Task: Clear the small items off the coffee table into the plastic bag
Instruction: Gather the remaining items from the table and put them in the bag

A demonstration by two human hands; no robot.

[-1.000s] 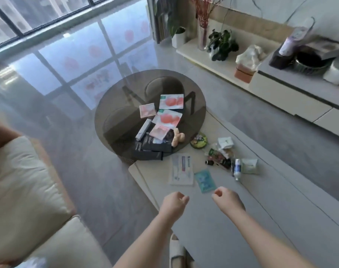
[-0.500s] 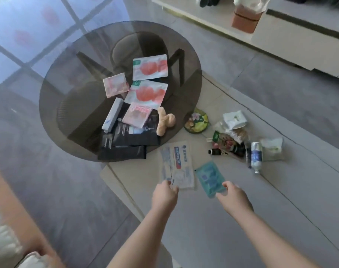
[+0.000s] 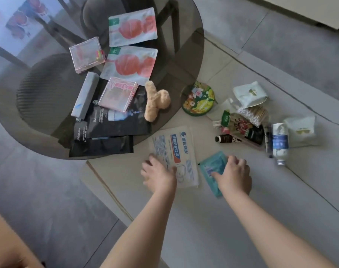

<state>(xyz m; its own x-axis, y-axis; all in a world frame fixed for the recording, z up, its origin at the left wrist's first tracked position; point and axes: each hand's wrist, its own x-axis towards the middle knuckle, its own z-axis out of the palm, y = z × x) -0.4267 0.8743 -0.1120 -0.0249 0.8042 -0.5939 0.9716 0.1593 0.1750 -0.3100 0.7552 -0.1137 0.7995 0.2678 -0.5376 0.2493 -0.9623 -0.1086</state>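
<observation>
My left hand (image 3: 160, 174) covers the near left corner of a white face-mask packet (image 3: 181, 151) lying flat on the beige coffee table (image 3: 203, 219); its fingers curl at the packet's edge and the thumb lies on top. My right hand (image 3: 235, 175) holds a small teal sachet (image 3: 213, 163) beside the packet, thumb on its face and fingers curled over its right edge. Further right lie a small dark bottle (image 3: 225, 139), a white bottle (image 3: 279, 142), a bag of cotton swabs (image 3: 253, 113), two white tissue packs (image 3: 249, 92) and a round floral tin (image 3: 199, 98).
A round smoked-glass table (image 3: 48, 105) overlaps the coffee table's far left corner. It carries peach sachets (image 3: 132, 26), black sachets (image 3: 110, 130), a pink box (image 3: 86, 54), a grey carton (image 3: 85, 94) and a plush hair claw (image 3: 156, 101). Grey floor surrounds both tables.
The view has dropped and closed in on the table. Both hands moved forward from the bare tabletop; the left landed on the white packet and the right took hold of the teal sachet.
</observation>
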